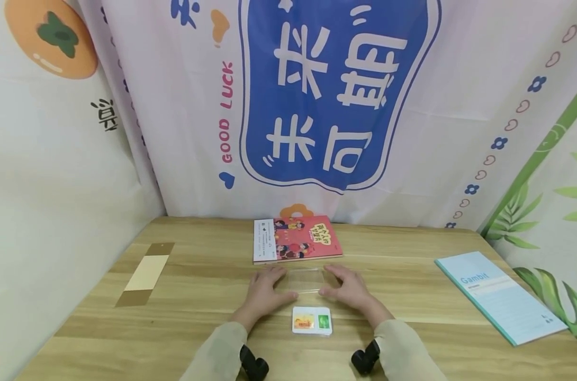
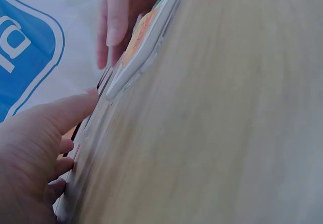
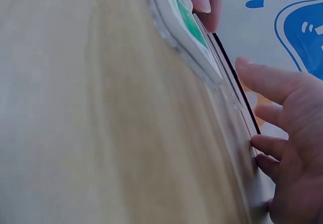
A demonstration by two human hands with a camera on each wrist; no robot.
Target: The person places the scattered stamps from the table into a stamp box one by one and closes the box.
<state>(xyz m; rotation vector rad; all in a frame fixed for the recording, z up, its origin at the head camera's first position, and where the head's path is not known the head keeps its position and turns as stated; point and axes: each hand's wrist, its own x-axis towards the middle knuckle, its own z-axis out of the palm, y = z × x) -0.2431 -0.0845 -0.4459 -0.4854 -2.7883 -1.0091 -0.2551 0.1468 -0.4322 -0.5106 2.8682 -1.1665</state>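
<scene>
A clear plastic lid lies flat, close over the wooden table, between both hands. My left hand holds its left end, thumb at the near edge and fingers toward the far edge. At the right end my right hand holds it the same way, mirrored. Just nearer to me sits a stack of white-edged cards with an orange and green picture on top. Clear plastic shows beneath the cards in the right wrist view. Curled fingers of the left hand show low beside the table edge line in the left wrist view.
Behind the hands lies a red picture book with a white strip. A light blue notebook marked Gambit rests at the right. On the left is a brown and cream strip. A printed curtain hangs behind the table.
</scene>
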